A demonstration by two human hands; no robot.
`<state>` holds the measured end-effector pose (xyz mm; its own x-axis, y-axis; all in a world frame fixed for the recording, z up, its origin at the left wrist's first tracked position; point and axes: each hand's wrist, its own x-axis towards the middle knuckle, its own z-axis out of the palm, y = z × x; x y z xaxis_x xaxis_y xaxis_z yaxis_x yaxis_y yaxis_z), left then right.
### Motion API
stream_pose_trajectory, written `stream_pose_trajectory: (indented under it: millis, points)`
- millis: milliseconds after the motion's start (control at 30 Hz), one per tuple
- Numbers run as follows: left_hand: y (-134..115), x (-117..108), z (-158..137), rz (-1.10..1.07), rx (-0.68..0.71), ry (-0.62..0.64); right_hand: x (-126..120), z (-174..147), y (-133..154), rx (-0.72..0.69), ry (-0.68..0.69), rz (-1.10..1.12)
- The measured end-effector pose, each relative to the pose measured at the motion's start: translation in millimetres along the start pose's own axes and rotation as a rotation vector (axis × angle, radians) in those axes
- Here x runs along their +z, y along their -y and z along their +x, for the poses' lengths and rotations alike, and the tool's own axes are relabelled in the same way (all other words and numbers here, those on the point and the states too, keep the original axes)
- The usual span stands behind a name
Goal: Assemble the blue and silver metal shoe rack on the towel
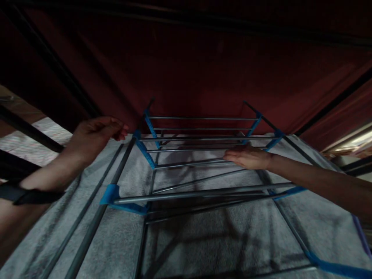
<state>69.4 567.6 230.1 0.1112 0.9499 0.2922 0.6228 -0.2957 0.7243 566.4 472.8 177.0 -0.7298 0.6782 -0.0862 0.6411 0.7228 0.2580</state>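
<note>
A rack frame of grey metal tubes [203, 192] and blue plastic brackets [109, 193] lies on a light grey towel-like cloth [116, 240]. My right hand [247, 156] reaches in from the right over the middle of the frame. Its fingers are closed at the right end of a thin metal rod [188, 164], which runs left to a blue bracket [147, 155]. My left hand [97, 133] hovers beside the frame's left side tube [123, 161], near its upper bracket. Its fingers are curled together with nothing visible in them. A dark band circles the left wrist.
A dark red panel [197, 73] rises behind the far end of the frame. Dark bars [52, 54] slant along the left, and another dark bar [334, 104] stands on the right. The cloth's purple edge [362, 236] shows at lower right.
</note>
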Motion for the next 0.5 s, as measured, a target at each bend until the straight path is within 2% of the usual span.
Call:
stream_pose_trajectory:
  millis: [33,67,133,233,367,500]
  points:
    - [16.1,4.7,-4.0,-0.055,-0.049,-0.064,2.4,19.0,11.5,-0.067,0.034,0.023]
    - [33.4,13.5,-8.2,-0.103,-0.109,-0.065,5.9,37.8,22.1,-0.115,0.05,0.052]
    - [67.2,38.5,-17.5,-0.111,-0.161,0.093,15.3,74.5,39.9,-0.146,0.041,0.12]
    - [104.7,79.7,-33.5,-0.131,-0.157,0.19,31.4,128.1,59.5,-0.089,0.021,0.222]
    - [128.6,121.9,-50.6,-0.365,-0.202,0.335,46.1,194.9,81.1,0.009,0.064,0.345]
    - [141.1,147.3,-53.4,-0.515,-0.242,0.362,56.6,245.7,103.6,0.027,0.146,0.398]
